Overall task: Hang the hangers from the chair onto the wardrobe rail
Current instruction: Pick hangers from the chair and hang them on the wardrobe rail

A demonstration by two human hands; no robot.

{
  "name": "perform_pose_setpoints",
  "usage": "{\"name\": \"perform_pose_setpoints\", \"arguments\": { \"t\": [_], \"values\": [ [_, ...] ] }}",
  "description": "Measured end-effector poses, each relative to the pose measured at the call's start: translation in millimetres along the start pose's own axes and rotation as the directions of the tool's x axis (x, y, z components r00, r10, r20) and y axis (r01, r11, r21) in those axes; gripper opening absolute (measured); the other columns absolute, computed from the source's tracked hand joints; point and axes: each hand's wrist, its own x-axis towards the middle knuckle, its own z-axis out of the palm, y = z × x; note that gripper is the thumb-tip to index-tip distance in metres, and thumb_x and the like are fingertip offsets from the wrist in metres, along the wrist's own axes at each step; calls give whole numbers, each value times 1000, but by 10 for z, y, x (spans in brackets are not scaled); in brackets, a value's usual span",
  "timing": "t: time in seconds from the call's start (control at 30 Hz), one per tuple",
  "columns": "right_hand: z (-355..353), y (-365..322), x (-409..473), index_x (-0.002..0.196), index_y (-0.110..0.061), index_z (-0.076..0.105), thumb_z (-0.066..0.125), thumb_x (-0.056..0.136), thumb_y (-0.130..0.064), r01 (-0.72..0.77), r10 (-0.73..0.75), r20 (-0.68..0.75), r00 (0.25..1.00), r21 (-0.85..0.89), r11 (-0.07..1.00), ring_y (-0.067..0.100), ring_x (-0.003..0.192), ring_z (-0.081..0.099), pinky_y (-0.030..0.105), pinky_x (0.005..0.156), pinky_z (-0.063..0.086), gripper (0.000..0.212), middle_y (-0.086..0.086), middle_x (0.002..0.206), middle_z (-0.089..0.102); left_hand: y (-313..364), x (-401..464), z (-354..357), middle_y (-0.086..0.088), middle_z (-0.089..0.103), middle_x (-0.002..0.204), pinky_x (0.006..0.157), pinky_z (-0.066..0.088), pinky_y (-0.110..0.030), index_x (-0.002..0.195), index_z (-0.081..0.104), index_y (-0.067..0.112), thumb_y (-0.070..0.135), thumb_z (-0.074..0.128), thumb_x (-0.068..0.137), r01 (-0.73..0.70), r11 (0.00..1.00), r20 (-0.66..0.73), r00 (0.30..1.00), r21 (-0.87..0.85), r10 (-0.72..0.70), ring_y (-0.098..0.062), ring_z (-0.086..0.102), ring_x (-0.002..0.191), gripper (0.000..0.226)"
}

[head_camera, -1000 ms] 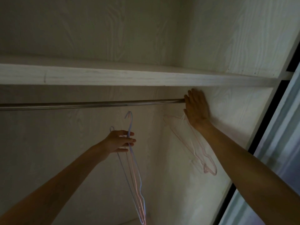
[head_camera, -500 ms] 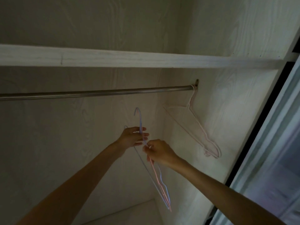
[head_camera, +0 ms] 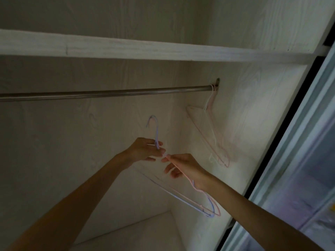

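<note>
Right hand (head_camera: 183,166) now pinches pink hanger (head_camera: 203,192) from left hand's (head_camera: 145,150) pinched bundle (head_camera: 156,134); two hung (head_camera: 211,127) on rail (head_camera: 108,93).

Right hand (head_camera: 186,167) left rail — now pinching held hangers (head_camera: 181,194).

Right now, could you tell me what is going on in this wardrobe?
A person is hanging wire hangers on the wardrobe rail. The left hand grips a small bunch of hangers by their necks, below the rail, while the right hand pinches a pink one to separate it. Hung hangers sit at the rail's right end.
</note>
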Motion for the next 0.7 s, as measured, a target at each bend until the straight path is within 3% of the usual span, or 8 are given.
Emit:
{"name": "perform_pose_setpoints", "arguments": {
  "t": [0.1, 0.17, 0.23, 0.37, 0.5, 0.57, 0.63, 0.7],
  "values": [
    [55, 138, -21, 96, -7, 66, 45, 98, -21, 123, -127, -78, 989, -55, 991, 11, 40, 50, 19, 45, 43, 25, 9, 67, 67, -83, -47, 56, -1, 71, 106, 70, 57, -17, 127, 52, 15, 8, 71, 81, 34, 985, 32, 999, -167, -29, -7, 68, 89, 51],
    [99, 197, -9, 96, -5, 62, 40, 100, -18, 151, -156, -126, 980, -51, 987, 9, 37, 46, 19, 44, 39, 26, 7, 63, 65, -149, -48, 118, -6, 71, 99, 71, 57, -20, 131, 45, 14, -1, 64, 84, 58, 898, -7, 998, -435, -68, -8, 71, 75, 54],
    [125, 231, -9, 94, -6, 59, 37, 100, -16, 171, -181, -106, 978, -96, 981, 4, 34, 40, 15, 41, 34, 25, 5, 59, 60, -229, -44, 155, -8, 70, 94, 71, 57, -23, 132, 42, 15, -3, 61, 84, 52, 834, -75, 991, -550, -111, -7, 70, 63, 55],
    [145, 337, -65, 92, -10, 57, 43, 98, -12, 144, -136, 61, 989, -158, 977, 2, 35, 41, 12, 42, 35, 16, 5, 63, 60, -389, -167, 162, -10, 66, 111, 89, 54, -32, 119, 58, 9, 1, 67, 78, 44, 934, -87, 993, -353, -80, -12, 67, 83, 42],
    [171, 545, -150, 92, -13, 58, 53, 95, -19, -168, 160, 282, 946, 5, 986, 12, 62, 61, 23, 66, 52, 9, 4, 81, 64, -616, -336, 253, 4, 65, 114, 79, 52, -18, 114, 62, 17, 2, 66, 72, 42, 972, 13, 999, -229, -40, -11, 62, 103, 45],
    [202, 646, -167, 91, -12, 60, 51, 95, -26, -360, 291, 382, 877, 122, 925, 16, 75, 63, 31, 82, 52, 17, 3, 84, 65, -718, -322, 295, 1, 67, 111, 85, 47, -22, 111, 65, 18, 6, 62, 83, 61, 977, -31, 997, -204, -69, -12, 61, 103, 30],
    [265, 775, -168, 88, -14, 62, 51, 94, -29, -438, 337, 393, 856, 202, 876, 17, 80, 63, 36, 93, 48, 20, 1, 81, 68, -847, -305, 322, -1, 64, 104, 79, 44, -20, 115, 63, 10, 6, 61, 86, 57, 988, -29, 998, -145, -62, -10, 59, 94, 30],
    [346, 894, -157, 86, -17, 61, 55, 93, -24, -427, 339, 336, 879, 233, 874, 14, 77, 66, 33, 87, 51, 11, -2, 78, 70, -961, -302, 325, 0, 61, 103, 75, 43, -20, 126, 55, 3, -1, 59, 86, 51, 995, -1, 999, -86, -51, -4, 59, 84, 40]
  ]
}}
